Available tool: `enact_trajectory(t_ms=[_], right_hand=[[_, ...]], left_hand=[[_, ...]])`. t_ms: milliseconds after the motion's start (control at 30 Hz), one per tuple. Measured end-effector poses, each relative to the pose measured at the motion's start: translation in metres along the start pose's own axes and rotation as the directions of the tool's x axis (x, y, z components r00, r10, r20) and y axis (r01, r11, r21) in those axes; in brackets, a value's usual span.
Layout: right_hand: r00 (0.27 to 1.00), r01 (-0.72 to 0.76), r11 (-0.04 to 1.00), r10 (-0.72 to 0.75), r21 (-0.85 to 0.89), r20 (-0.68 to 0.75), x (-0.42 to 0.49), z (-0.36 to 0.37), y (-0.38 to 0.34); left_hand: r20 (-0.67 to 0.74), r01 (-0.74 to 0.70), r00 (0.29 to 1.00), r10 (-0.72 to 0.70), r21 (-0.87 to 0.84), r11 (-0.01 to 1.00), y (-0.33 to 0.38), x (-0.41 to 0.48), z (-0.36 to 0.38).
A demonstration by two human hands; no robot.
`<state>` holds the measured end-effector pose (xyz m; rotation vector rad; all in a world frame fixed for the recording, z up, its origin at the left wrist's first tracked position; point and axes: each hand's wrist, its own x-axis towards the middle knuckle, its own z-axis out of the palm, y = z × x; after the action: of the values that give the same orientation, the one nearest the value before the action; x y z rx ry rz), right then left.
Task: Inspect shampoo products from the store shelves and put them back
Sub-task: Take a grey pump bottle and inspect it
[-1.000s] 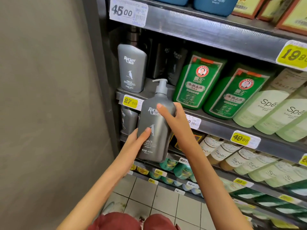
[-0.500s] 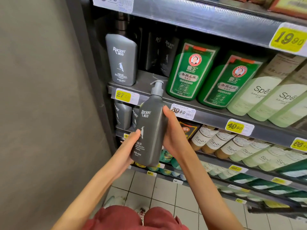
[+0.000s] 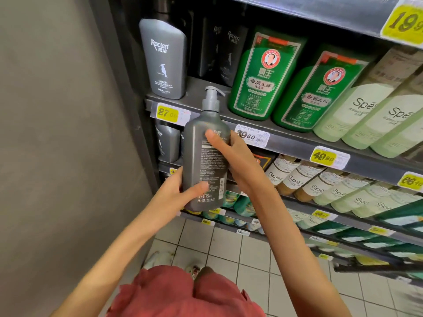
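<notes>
Turning in the grip since the earlier frames, the pump bottle (image 3: 200, 156) is now showing its back label of small print where the front logo was facing the camera. Both hands are closing on it. The left hand (image 3: 176, 191) is cupping the lower body with its thumb lying across the label. The right hand (image 3: 242, 165) is wrapping the upper right side, its thumb pressing near the shoulder. The bottle is standing upright in the air, just in front of the shelf (image 3: 288, 143) edge. Its pump (image 3: 211, 97) is reaching up toward the bare spot between the grey bottle (image 3: 163, 60) and the green bottles (image 3: 263, 74). It is looking like stiff, smooth plastic, probably fairly weighty if full and liable to be slipping in a loose hold. Taking it by the flat body, as both hands are doing, is seeming safer than by the thin pump neck, which could be twisting or dispensing.
</notes>
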<state>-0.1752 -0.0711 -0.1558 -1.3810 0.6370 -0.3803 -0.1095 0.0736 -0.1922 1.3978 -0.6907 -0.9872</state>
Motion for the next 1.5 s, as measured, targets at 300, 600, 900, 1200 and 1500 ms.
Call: enact_trajectory(t_ms=[300,600,900,1200,1500], right_hand=[[0.993,-0.064,0.941,0.026,0.331,0.117,-0.025,-0.001,0.02],[0.995,0.026,0.981,-0.006,0.194,-0.1,-0.035,0.015,0.025],[0.969,0.083,0.993,-0.099,-0.082,-0.224,-0.048,0.027,0.019],[0.967,-0.056,0.979,0.103,0.198,-0.234,-0.036,0.029,0.008],[0.933,0.051,0.97,0.038,0.237,-0.358,-0.039,0.033,-0.002]], left_hand=[[0.199,0.25,0.963,-0.182,-0.409,0.878,0.005,-0.021,0.003],[-0.244,0.113,0.97,-0.019,0.376,0.92,-0.011,-0.038,0.031],[-0.097,0.22,0.971,-0.217,0.019,0.975,0.003,-0.019,0.014],[0.428,0.427,0.868,-0.252,-0.384,0.819,0.033,0.008,-0.03],[0.393,0.258,0.904,-0.165,-0.196,0.946,0.046,0.034,-0.033]])
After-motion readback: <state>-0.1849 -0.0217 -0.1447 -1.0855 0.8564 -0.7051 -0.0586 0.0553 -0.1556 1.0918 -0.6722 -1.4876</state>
